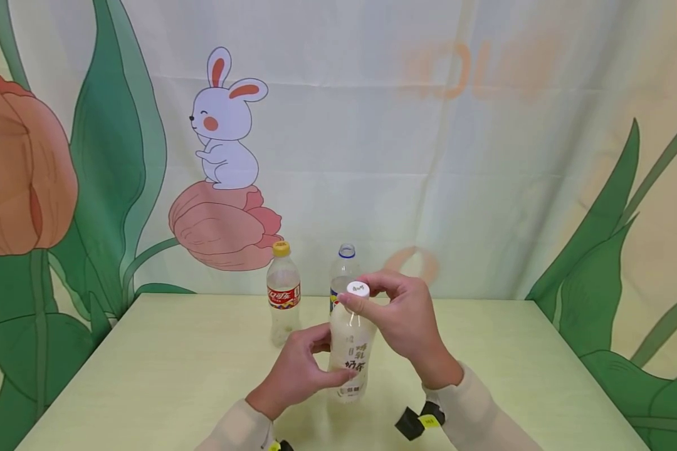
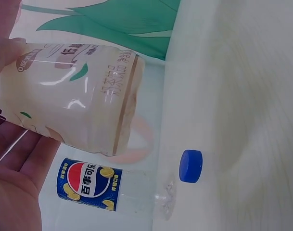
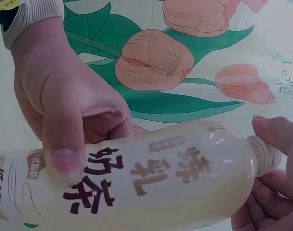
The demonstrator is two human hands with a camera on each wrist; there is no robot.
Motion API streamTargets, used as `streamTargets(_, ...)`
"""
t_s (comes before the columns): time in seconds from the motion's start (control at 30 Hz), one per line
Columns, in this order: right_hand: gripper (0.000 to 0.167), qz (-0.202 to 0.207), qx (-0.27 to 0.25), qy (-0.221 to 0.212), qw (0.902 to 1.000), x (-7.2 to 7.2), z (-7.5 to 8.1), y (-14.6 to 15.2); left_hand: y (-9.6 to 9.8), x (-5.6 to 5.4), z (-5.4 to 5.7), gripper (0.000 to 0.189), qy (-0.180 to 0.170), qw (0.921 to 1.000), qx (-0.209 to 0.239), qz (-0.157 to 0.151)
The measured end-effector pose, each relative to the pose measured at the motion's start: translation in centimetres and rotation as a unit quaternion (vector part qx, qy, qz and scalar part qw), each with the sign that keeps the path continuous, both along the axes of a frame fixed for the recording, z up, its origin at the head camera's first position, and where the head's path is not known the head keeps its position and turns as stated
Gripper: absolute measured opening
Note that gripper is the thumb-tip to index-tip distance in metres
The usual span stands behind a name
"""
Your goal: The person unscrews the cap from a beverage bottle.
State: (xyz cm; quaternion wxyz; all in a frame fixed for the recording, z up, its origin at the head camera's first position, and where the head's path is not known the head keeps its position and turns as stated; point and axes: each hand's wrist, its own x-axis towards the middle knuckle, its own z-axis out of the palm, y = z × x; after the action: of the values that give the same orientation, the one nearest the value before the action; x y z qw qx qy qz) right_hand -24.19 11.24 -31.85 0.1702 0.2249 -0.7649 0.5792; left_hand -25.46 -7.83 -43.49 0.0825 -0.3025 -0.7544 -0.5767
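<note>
A milk tea bottle (image 1: 351,344) with a pale wrap and dark lettering is held nearly upright over the table. My left hand (image 1: 299,373) grips its lower body, thumb across the front. At the top, my right hand (image 1: 403,313) pinches the white cap (image 1: 358,289) between thumb and fingers. In the right wrist view the clear neck (image 3: 262,156) shows between the bottle's shoulder and the right fingers. The left wrist view shows the bottle's base (image 2: 127,106) raised off the tabletop.
Behind stands an uncapped Pepsi bottle (image 2: 88,185), with a loose blue cap (image 2: 190,166) on the table near it. To the left stands a clear cola bottle (image 1: 284,297) with a red label and yellow cap. A printed curtain (image 1: 344,156) hangs behind the table (image 1: 192,351).
</note>
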Motion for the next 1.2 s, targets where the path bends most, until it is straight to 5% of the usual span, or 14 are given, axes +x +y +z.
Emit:
streamTargets(0.57, 0.019, 0.126, 0.009, 0.006, 0.9920, -1.2, 0.3, 0.8, -0.6, 0.0, 0.0, 0.054, -0.039, 0.9983, -0.006, -0.042)
streamTargets(1.03, 0.022, 0.284, 0.009, -0.030, 0.9583, -2.9, 0.0, 2.2, -0.7, 0.2, -0.2, 0.047, -0.012, 0.9954, -0.001, -0.095)
streamTargets(1.2, 0.024, 0.298, 0.006, -0.046, 0.9536, -3.3, -0.2, 2.4, -0.6, 0.2, -0.3, 0.046, -0.010, 0.9956, -0.001, -0.093)
